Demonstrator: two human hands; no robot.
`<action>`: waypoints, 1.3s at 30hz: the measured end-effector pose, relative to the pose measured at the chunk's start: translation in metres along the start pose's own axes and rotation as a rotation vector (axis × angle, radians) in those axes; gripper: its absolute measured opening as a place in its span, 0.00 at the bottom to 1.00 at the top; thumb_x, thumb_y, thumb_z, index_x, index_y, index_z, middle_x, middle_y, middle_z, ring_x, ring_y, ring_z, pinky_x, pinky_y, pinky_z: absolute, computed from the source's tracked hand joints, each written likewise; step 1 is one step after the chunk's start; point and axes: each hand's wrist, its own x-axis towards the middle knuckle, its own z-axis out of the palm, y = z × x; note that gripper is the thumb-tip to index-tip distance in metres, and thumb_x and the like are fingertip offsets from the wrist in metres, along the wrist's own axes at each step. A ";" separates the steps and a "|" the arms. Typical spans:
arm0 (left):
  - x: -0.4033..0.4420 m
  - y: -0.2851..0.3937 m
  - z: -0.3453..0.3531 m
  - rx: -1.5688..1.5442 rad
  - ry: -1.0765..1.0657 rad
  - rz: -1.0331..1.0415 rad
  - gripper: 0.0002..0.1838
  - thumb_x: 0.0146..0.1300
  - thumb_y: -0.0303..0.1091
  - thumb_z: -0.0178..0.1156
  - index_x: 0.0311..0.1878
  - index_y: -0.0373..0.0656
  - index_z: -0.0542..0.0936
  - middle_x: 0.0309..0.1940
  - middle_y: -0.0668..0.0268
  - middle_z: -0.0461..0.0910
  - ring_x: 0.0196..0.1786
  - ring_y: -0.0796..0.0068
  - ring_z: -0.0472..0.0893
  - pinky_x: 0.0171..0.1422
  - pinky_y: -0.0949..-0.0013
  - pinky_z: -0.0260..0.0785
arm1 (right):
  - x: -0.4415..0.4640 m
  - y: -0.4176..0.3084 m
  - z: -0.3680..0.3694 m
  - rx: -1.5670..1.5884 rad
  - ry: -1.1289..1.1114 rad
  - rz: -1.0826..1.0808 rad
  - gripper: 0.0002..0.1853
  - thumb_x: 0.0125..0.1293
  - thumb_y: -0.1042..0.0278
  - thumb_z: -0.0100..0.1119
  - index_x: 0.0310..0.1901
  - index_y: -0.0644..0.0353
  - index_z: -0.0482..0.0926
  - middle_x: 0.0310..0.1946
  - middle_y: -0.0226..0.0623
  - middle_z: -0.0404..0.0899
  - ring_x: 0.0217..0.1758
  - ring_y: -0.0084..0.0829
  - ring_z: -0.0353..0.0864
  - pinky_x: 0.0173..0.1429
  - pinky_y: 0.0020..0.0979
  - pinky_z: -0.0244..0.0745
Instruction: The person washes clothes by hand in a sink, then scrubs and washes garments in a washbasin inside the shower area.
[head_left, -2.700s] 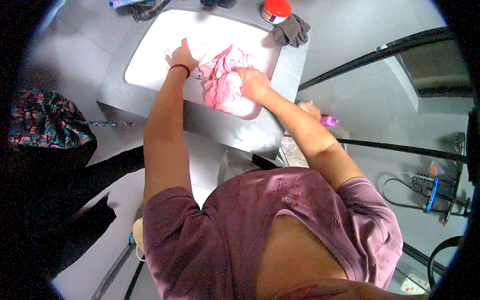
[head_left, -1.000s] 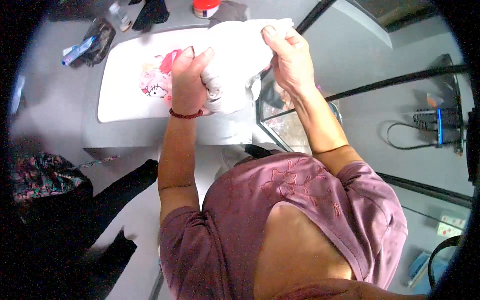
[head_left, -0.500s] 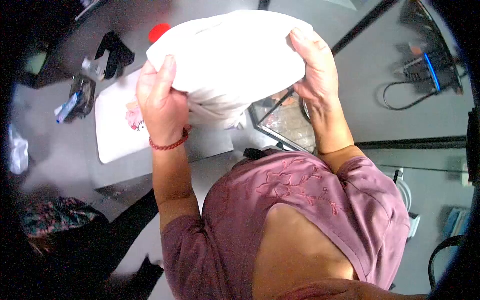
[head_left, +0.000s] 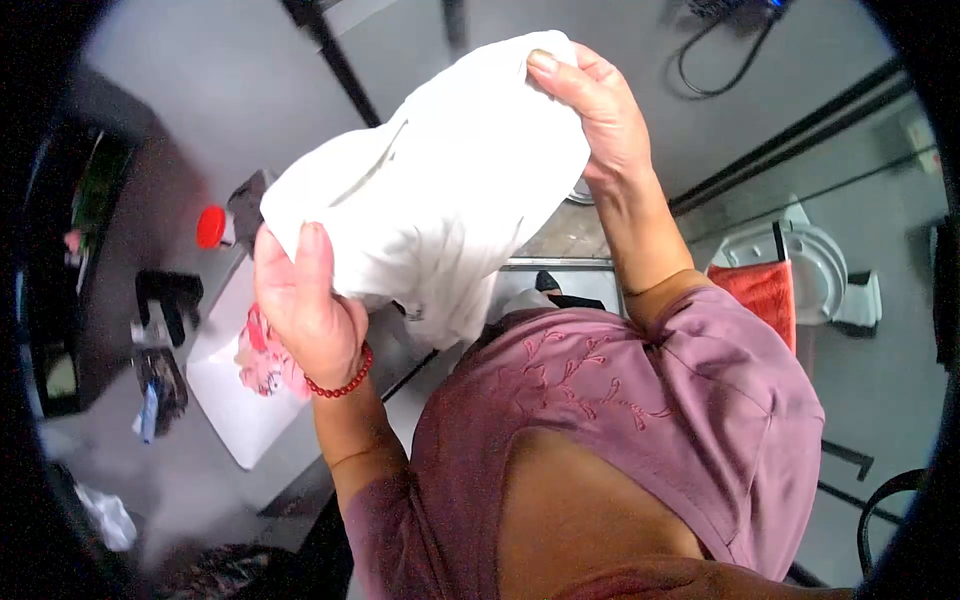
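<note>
White cloth [head_left: 450, 190] hangs stretched across the upper middle of the frame, left hand [head_left: 312, 315] gripping its left corner, right hand [head_left: 600, 110] pinching its upper-right end, pink cloth [head_left: 260, 362] farther off in the sink [head_left: 238, 432], lower left.

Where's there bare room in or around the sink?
In the sink, between the pink cloth and the sink corner lowest in view. Crowded: the counter behind the sink, with red-lidded jar, black object and dark bag. The left hand, gripping the white cloth, hides part of the sink.
</note>
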 end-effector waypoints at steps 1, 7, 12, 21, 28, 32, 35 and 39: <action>0.000 -0.006 0.008 -0.015 -0.022 -0.023 0.16 0.63 0.28 0.47 0.52 0.28 0.67 0.47 0.52 0.73 0.49 0.65 0.75 0.55 0.67 0.65 | 0.001 -0.008 -0.012 -0.008 0.024 -0.018 0.08 0.58 0.71 0.57 0.38 0.64 0.77 0.31 0.34 0.79 0.31 0.22 0.79 0.36 0.23 0.75; -0.001 -0.034 0.048 -0.079 -0.119 -0.146 0.17 0.63 0.27 0.47 0.52 0.27 0.67 0.47 0.51 0.73 0.48 0.65 0.75 0.55 0.66 0.65 | -0.005 -0.054 -0.097 -0.098 0.167 -0.002 0.07 0.53 0.74 0.61 0.33 0.65 0.76 0.29 0.36 0.79 0.29 0.24 0.80 0.36 0.23 0.77; 0.010 -0.060 0.081 -0.088 -0.208 -0.226 0.17 0.64 0.29 0.47 0.52 0.27 0.67 0.47 0.50 0.74 0.48 0.64 0.75 0.54 0.67 0.65 | -0.017 -0.065 -0.146 -0.195 0.295 0.039 0.10 0.52 0.73 0.63 0.35 0.67 0.76 0.29 0.37 0.79 0.30 0.24 0.79 0.37 0.24 0.77; 0.058 -0.107 0.144 -0.112 -0.278 -0.395 0.16 0.65 0.33 0.48 0.48 0.28 0.70 0.42 0.54 0.76 0.42 0.67 0.78 0.44 0.69 0.72 | -0.033 -0.135 -0.217 -0.493 0.501 0.018 0.07 0.53 0.69 0.62 0.31 0.63 0.78 0.25 0.33 0.78 0.27 0.22 0.76 0.34 0.23 0.71; 0.083 -0.161 0.165 -0.150 -0.100 -0.630 0.15 0.64 0.32 0.50 0.46 0.29 0.71 0.41 0.56 0.76 0.42 0.67 0.77 0.44 0.68 0.71 | -0.053 -0.153 -0.267 -0.378 0.640 -0.012 0.06 0.56 0.70 0.60 0.27 0.63 0.76 0.23 0.32 0.77 0.24 0.21 0.75 0.29 0.23 0.70; 0.100 -0.175 0.170 -0.187 -0.151 -0.633 0.15 0.63 0.33 0.51 0.46 0.29 0.71 0.41 0.55 0.76 0.42 0.66 0.77 0.45 0.67 0.71 | -0.050 -0.152 -0.282 -0.553 0.652 0.006 0.06 0.56 0.69 0.60 0.27 0.61 0.77 0.23 0.29 0.76 0.26 0.19 0.73 0.30 0.22 0.68; 0.115 -0.185 0.174 -0.211 -0.170 -0.642 0.19 0.64 0.35 0.49 0.50 0.27 0.68 0.47 0.52 0.74 0.48 0.61 0.75 0.51 0.60 0.69 | -0.042 -0.151 -0.296 -0.567 0.554 0.058 0.06 0.56 0.68 0.60 0.29 0.61 0.76 0.23 0.27 0.75 0.26 0.18 0.73 0.31 0.20 0.68; 0.127 -0.189 0.179 -0.236 -0.142 -0.628 0.20 0.64 0.37 0.49 0.50 0.28 0.68 0.49 0.52 0.73 0.51 0.59 0.73 0.55 0.57 0.67 | -0.034 -0.138 -0.307 -0.818 0.288 0.273 0.12 0.49 0.64 0.65 0.34 0.61 0.77 0.27 0.28 0.77 0.29 0.19 0.75 0.36 0.18 0.71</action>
